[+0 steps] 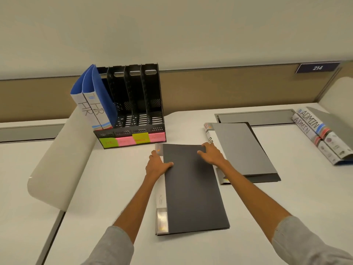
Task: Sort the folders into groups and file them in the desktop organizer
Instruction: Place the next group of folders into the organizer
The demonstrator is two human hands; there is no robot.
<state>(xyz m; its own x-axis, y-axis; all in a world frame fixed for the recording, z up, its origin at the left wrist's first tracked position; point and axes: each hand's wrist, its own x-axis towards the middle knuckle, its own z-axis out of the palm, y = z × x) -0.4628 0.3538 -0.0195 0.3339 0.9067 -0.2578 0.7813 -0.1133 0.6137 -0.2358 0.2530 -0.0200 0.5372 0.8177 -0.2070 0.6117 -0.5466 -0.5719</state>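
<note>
Centrally, a dark grey matte plastic folder (193,188) lies flat on the smooth white counter (114,188), just in front of a black perforated plastic desktop organizer (137,111) with four upright slots. The left hand (156,165) grips the folder's pale spine edge, thumb on the cover. The right hand (212,154) grips its far right corner. Two blue folders marked HR (95,96) stand in the organizer's leftmost slot, and green, pink and yellow sticky notes (131,139) line its front. Right of the hands lies a stack of lighter grey folders (244,150). Further right are two folders marked ADMIN (321,134). A tan partition (210,88) runs behind.
</note>
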